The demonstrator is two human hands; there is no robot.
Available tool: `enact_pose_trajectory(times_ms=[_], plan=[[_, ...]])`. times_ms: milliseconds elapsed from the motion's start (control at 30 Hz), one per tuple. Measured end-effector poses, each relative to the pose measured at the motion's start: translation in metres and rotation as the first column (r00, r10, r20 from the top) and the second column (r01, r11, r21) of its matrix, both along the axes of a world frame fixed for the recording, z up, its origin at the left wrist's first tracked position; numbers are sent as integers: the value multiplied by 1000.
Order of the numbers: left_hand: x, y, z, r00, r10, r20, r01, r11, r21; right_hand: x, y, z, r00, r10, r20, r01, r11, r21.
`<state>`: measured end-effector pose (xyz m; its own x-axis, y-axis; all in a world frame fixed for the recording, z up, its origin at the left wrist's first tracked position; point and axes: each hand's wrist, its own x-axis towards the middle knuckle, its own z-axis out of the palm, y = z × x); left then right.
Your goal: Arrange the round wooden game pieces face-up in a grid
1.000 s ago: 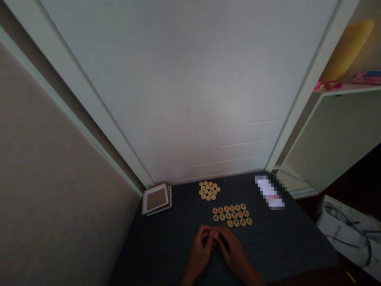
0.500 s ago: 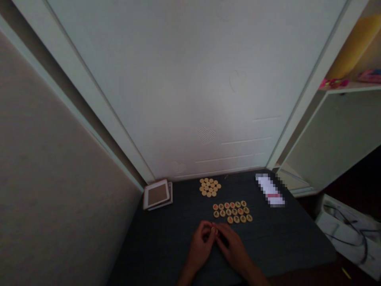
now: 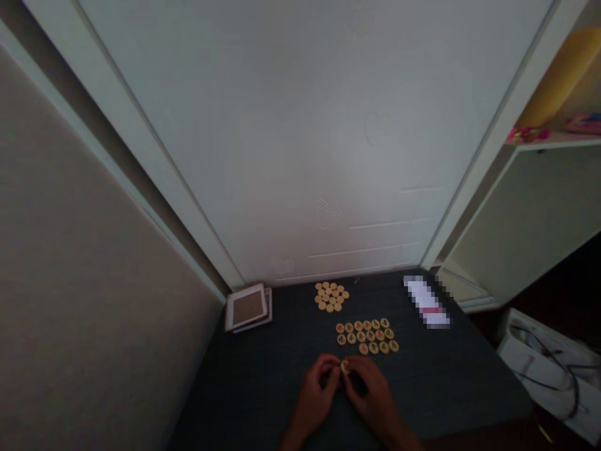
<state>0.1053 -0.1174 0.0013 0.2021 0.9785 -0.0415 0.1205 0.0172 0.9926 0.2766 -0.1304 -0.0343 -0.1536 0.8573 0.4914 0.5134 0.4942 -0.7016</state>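
Observation:
My right hand (image 3: 370,387) pinches a pale round xiangqi piece (image 3: 345,368) between thumb and fingertips. Close against it, my left hand (image 3: 317,389) has thumb and fingers curled together; whatever lies in that pinch is hidden. Just beyond the hands, face-up xiangqi pieces (image 3: 370,336) with red and dark characters form three rows, the nearest row shorter at its left end. Farther back, a cluster of plain-topped round pieces (image 3: 332,300) lies flat on the dark table (image 3: 263,376).
At the table's back left, a white-framed item with a brown panel (image 3: 248,308) rests on another flat item. A blurred-out white item (image 3: 426,302) lies at the back right. A white panel (image 3: 300,156) rises behind the table. A white box with cables (image 3: 549,369) stands beyond the right edge.
The held piece has shifted slightly right into my right fingertips and shows more of its face. My hands have moved a little apart. The rows and cluster look unchanged.

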Motion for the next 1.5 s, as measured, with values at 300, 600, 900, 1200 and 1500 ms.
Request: enact_pose_trajectory(times_ms=[300, 600, 900, 1200, 1500], plan=[[-1, 2, -6, 996, 11, -89, -12, 1000, -7, 18, -4, -5, 990, -37, 137, 38, 999, -9], [1, 0, 0, 993, 12, -117, -9, 1000, 29, 15, -2, -18, 969, -154, 192, 151, 988, 33], [0, 1, -1, 993, -1, -116, 5, 999, 37, 16, -3, -17, 960, -135, 243, 134, 991, 22], [-1, 0, -5, 993, -1, -119, 6, 999, 44, 16, -5, -15, 962, -130, 239, 130, 991, 14], [0, 1, -1, 991, 12, -131, -10, 1000, 16, 16, -3, -8, 966, -114, 234, 112, 993, 23]])
